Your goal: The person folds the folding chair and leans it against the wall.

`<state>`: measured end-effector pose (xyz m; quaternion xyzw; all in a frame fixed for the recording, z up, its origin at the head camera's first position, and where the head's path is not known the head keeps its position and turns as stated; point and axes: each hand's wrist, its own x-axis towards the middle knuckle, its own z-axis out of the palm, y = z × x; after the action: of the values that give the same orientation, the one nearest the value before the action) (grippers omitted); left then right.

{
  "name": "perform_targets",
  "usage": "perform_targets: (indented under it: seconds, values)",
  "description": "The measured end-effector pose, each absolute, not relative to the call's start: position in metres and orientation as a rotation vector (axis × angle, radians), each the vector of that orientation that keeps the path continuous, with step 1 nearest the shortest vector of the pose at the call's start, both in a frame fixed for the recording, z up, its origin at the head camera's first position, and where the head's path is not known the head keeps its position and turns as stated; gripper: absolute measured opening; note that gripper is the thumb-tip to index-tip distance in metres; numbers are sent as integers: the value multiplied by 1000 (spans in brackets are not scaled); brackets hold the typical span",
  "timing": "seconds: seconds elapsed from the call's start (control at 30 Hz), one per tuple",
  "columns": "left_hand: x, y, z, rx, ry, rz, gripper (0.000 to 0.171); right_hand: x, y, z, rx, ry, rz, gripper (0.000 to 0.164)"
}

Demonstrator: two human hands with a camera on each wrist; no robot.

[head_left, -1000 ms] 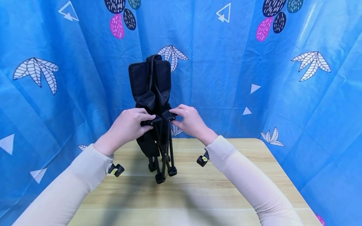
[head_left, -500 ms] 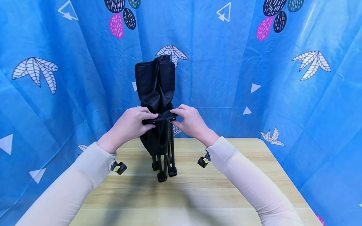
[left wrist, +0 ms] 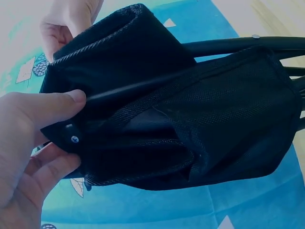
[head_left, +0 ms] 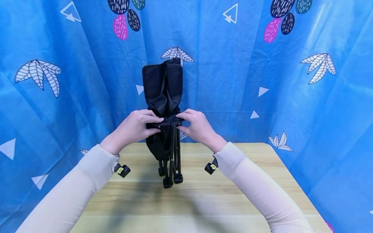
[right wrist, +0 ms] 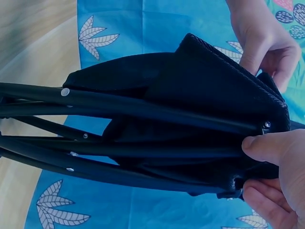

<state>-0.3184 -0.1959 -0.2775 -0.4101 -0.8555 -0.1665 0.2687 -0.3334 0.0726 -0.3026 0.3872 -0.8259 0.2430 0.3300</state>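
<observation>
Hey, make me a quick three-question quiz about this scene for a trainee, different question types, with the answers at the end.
1. True or false: the left hand and the right hand both hold the chair.
2. How is the chair placed on the table? a) lying flat, b) upright, c) spread fully open.
3. Fill in: the curtain behind the chair is mostly ____.

Key: 1. True. 2. b. 3. Blue.

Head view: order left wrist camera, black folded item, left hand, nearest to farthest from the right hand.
1. Black folded item: pinched by the right hand.
2. Left hand: pinching the item's left side.
3. Left wrist camera: lower left, below that hand.
</observation>
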Motion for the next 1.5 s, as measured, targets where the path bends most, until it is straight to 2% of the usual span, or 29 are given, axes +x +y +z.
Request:
perform_targets:
  seconds: [1.03, 1.3, 1.5]
  values:
    - [-341, -196, -279, -1138, -2391, -831, 40, -327, 80, -310, 995, -2090, 636, 32]
    - [-339, -195, -288, -1107, -2349, -781, 39, -329, 82, -316, 963, -2045, 694, 37]
    - [-336, -201, -293, -1100, -2337, -744, 45, -330, 83, -320, 966, -2041, 722, 37]
